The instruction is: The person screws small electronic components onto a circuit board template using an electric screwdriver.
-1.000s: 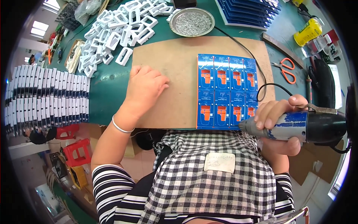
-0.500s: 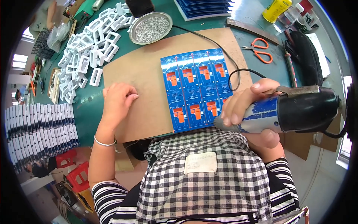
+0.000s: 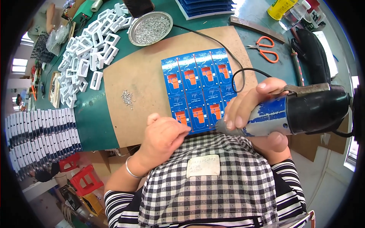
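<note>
A blue panel of joined circuit boards with orange parts lies on the brown board before me. My left hand is closed in a pinch at the panel's near left corner; whatever its fingertips hold is too small to make out. In my right hand is a power screwdriver with a grey, blue and black body. It lies nearly level, its nose pointing left over the panel's near right part, and its tip is hard to see. A small heap of screws sits left of the panel.
A metal dish of screws stands at the back, beside a pile of white plastic frames. Orange-handled scissors and a soldering iron lie to the right. A black cable crosses the brown board. Stacked assembled units fill the left.
My left hand has moved right and nearer, from the bare brown board to the panel's corner. A small screw heap now shows where it was. The screwdriver has hardly moved.
</note>
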### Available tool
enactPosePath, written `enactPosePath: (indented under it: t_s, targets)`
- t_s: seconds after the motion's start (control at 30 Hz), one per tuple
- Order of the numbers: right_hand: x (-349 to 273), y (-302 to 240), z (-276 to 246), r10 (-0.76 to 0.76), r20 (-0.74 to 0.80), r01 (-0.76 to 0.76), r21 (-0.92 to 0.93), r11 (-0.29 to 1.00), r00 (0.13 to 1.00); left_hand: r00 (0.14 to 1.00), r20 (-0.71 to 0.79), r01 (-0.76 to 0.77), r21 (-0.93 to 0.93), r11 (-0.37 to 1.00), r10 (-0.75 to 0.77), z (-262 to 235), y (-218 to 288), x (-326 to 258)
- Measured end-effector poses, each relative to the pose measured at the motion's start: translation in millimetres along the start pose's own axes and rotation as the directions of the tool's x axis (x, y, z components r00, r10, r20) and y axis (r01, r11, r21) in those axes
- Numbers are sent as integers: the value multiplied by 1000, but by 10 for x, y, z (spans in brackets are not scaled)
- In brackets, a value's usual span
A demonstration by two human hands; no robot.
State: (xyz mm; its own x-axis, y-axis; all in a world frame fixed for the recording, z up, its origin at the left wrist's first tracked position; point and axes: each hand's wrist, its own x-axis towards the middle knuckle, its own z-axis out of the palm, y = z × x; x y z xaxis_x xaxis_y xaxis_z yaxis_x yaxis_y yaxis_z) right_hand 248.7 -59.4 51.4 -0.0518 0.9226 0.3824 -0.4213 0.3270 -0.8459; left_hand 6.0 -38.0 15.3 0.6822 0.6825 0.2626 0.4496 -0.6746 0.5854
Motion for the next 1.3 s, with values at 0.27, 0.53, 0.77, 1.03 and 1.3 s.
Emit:
enactPosePath:
  t_s: [0.27, 0.53, 0.77, 1.03, 1.3]
  targets:
    - [-18, -38, -1, -10, 14, 10, -27, 1000, 1000, 996, -85, 20, 57, 998, -16, 211, -10, 14]
    - [-29, -54, 64, 37, -27, -38, -53, 998, 999, 1000, -15, 4, 105, 994, -3, 170, 11, 52]
    - [30, -33, 66, -69, 148, 90, -142, 986, 987, 999, -10, -42, 239, 970, 46, 114, 36, 105]
    - [77, 138, -11, -224, 272, 237, -16, 971, 936, 982, 92, -189, 354, 916, 167, 58, 49, 207]
    - [74, 44, 72, -123, 231, 142, -70, 987, 965, 994, -50, -90, 89, 992, 94, 136, -103, 125]
